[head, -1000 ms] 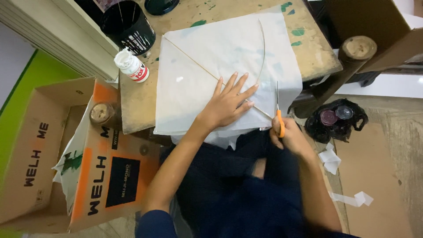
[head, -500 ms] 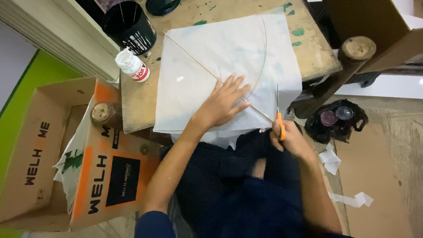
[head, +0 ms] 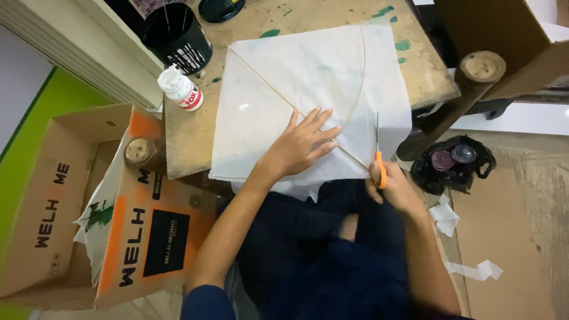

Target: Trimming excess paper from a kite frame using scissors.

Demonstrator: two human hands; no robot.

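Your worn wooden table (head: 195, 127), flecked with green paint, carries the white paper sheet (head: 296, 77) with its thin sticks across the middle. At ten o'clock from the sheet stands a black cup (head: 176, 37); just below it, at nine o'clock, a white glue bottle (head: 181, 89). A dark round lid (head: 220, 8) sits at twelve o'clock.

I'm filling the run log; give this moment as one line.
left hand: flat on white paper sheet | right hand: holds orange-handled scissors at sheet's right edge | thin sticks on sheet
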